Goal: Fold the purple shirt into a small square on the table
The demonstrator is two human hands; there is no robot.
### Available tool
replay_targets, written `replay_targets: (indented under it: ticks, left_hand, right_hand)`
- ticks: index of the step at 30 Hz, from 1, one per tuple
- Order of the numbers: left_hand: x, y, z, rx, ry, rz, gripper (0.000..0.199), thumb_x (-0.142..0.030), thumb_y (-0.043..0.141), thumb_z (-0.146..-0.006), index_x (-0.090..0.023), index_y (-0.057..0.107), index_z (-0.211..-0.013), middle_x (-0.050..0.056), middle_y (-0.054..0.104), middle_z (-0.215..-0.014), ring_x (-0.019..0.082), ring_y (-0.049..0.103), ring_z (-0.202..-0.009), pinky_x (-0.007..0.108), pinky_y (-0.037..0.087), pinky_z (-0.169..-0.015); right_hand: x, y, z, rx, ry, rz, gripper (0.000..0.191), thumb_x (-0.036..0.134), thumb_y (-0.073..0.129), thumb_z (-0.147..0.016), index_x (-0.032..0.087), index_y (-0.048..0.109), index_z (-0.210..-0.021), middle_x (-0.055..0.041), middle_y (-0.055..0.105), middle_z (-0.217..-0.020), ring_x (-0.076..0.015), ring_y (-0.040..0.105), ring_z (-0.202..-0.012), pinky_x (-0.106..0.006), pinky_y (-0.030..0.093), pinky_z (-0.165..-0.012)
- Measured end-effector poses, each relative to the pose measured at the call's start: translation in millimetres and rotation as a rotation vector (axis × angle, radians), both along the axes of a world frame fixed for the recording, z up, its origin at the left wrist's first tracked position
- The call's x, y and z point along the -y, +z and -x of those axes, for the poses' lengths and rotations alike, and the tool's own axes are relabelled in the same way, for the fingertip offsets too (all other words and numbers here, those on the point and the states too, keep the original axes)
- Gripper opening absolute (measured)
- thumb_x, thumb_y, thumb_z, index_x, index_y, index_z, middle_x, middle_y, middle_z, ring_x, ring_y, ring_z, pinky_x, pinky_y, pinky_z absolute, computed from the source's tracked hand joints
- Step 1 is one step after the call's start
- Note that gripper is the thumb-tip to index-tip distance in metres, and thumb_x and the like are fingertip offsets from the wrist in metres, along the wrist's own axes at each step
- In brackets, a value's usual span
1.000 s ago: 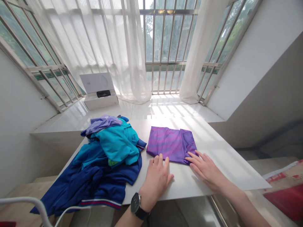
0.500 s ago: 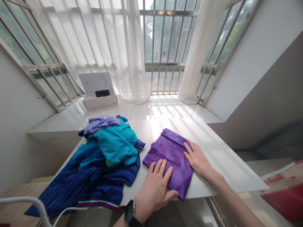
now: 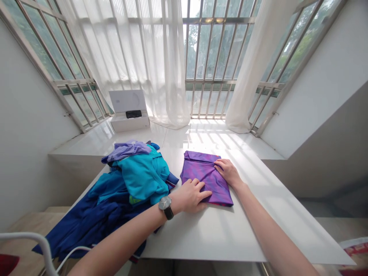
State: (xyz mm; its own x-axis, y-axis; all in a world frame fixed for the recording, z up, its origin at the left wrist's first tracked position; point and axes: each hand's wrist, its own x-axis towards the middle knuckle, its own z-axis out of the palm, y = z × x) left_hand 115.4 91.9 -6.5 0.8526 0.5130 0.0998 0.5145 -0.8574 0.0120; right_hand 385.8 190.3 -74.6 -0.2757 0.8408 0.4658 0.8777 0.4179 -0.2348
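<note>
My left grip [image 3: 191,196] was open, flat on the near-left part of the purple garment [image 3: 202,177], with 1 watch [image 3: 166,207] on that wrist. My right grip [image 3: 228,172] was also open, resting on the garment's top fold, holding nothing closed. The garment lay folded on the white tabletop [image 3: 221,234], just beside the pile [image 3: 138,184]. Pile count: 3 garments seen, 1 lilac garment [image 3: 125,150], 1 teal garment [image 3: 145,176], 1 navy garment [image 3: 94,218]. Beyond, on the sill [image 3: 86,147]: 1 white box [image 3: 129,122], lid up, holding 1 black item [image 3: 133,114]. Watch dial and lid mark were too small to read.
</note>
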Motion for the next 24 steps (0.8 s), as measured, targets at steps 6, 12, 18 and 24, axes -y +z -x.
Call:
replay_targets:
  ticks: [6, 12, 18, 24]
  left_hand:
    - [-10, -13.8, 17, 0.212, -0.045, 0.108, 0.044, -0.040, 0.064, -0.090, -0.022, 0.056, -0.130, 0.011, 0.059, -0.131, 0.027, 0.056, -0.116, 0.036, 0.047, -0.096]
    - [-17, -18.0, 21, 0.229, -0.001, 0.128, 0.017, -0.032, 0.065, -0.089, -0.021, 0.064, -0.102, 0.006, 0.065, -0.108, 0.023, 0.059, -0.101, 0.033, 0.048, -0.087]
    - [-21, -15.4, 27, 0.223, 0.002, 0.182, 0.013, -0.029, 0.064, -0.091, -0.021, 0.066, -0.101, 0.005, 0.066, -0.104, 0.020, 0.061, -0.095, 0.029, 0.049, -0.081]
    - [-27, -13.0, 39, 0.260, -0.060, 0.224, 0.013, -0.025, 0.066, -0.089, -0.020, 0.067, -0.100, 0.006, 0.069, -0.110, 0.021, 0.064, -0.100, 0.029, 0.050, -0.086]
  right_hand:
    - [2, 1.4, -3, 0.001, -0.014, 0.051, 0.027, 0.033, 0.045, -0.098, 0.025, 0.071, -0.096, -0.0053, 0.070, -0.102, -0.0211, 0.063, -0.098, -0.034, 0.054, -0.086]
    - [-6, 1.4, 2, -0.167, -0.126, 0.115, 0.029, 0.043, 0.050, -0.094, 0.021, 0.067, -0.088, -0.0070, 0.064, -0.094, -0.0225, 0.063, -0.090, -0.035, 0.051, -0.080]
    - [1, 17.5, -14, -0.271, 0.022, 0.365, 0.035, 0.054, 0.061, -0.085, 0.021, 0.067, -0.074, -0.0028, 0.062, -0.080, -0.0172, 0.057, -0.070, -0.032, 0.048, -0.070]
    - [15, 34.6, -35, -0.228, 0.070, 0.455, 0.027, 0.048, 0.064, -0.083, 0.023, 0.073, -0.077, -0.0051, 0.064, -0.082, -0.0185, 0.057, -0.070, -0.034, 0.048, -0.069]
